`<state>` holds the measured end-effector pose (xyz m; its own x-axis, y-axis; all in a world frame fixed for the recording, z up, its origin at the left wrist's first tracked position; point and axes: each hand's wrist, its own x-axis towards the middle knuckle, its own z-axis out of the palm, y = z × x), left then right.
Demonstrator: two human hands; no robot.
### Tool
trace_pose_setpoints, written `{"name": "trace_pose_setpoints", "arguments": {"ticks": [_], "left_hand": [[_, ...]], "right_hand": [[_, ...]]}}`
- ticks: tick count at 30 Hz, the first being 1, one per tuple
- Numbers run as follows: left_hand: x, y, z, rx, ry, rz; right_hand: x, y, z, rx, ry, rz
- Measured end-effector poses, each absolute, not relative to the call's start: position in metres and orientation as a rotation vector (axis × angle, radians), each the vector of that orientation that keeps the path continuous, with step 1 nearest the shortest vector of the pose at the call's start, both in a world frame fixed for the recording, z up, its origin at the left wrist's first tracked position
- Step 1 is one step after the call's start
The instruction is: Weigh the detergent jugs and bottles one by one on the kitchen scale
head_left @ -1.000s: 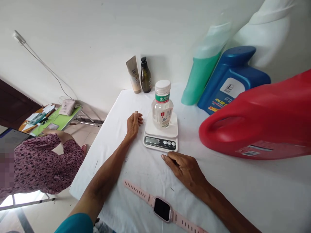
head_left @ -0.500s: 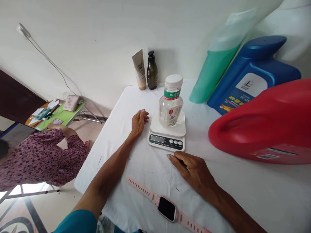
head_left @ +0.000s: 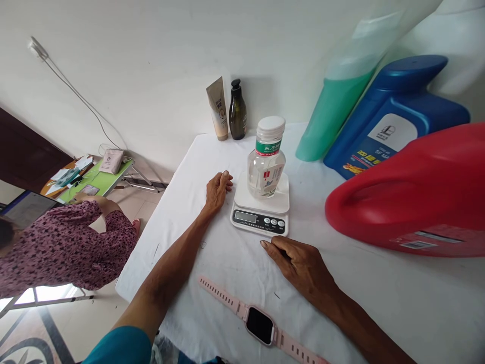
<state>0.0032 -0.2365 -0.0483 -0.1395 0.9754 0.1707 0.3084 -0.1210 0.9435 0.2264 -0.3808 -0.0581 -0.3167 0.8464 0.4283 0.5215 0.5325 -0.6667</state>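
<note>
- My left hand [head_left: 217, 190] rested flat on the white surface [head_left: 397, 293], fingers loosely curled and holding nothing, just beside the left edge of the scale [head_left: 260, 208].
- My right hand [head_left: 301, 263] lay palm down, its grip empty too, fingertips pointing toward 11 o'clock and stopping just short of the scale's front edge.
- The bottle [head_left: 265, 165] stood upright on the scale's plate, white cap on top, its long axis vertical. From my left hand it sat at about 2 o'clock, close by; from my right hand at about 11 o'clock, with the scale's buttons and display between. I judged my left hand the nearer one to the bottle.
- A pink watch [head_left: 260, 324] lay flat near me at 6 o'clock, its strap running aslant, apart from both hands.
- A red jug [head_left: 413, 197] lay on its side at 3 o'clock, with a blue jug [head_left: 394, 116] and a green bottle [head_left: 333, 108] behind it.
- A tube [head_left: 217, 107] and a dark pump bottle [head_left: 237, 111] stood at the wall at 12 o'clock.
- Another person's patterned sleeve [head_left: 64, 247] showed off the surface at 9 o'clock.
</note>
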Motion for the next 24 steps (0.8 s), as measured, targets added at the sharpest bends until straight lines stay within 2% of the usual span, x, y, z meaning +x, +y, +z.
{"name": "trace_pose_setpoints", "arguments": {"ticks": [8, 13, 18, 24], "left_hand": [[0.024, -0.263, -0.012, 1.783, 1.335, 1.345], [0.056, -0.264, 0.012, 1.958, 1.318, 1.145], [0.065, -0.258, 0.014, 1.871, 1.462, 1.020], [0.045, -0.227, 0.010, 1.738, 1.511, 1.213]], "right_hand": [[0.226, -0.379, -0.060, -1.080, -1.990, 0.525], [0.226, -0.379, -0.063, -1.067, -1.983, 0.500], [0.226, -0.379, -0.066, -1.041, -1.974, 0.445], [0.226, -0.378, -0.065, -1.032, -1.954, 0.434]]}}
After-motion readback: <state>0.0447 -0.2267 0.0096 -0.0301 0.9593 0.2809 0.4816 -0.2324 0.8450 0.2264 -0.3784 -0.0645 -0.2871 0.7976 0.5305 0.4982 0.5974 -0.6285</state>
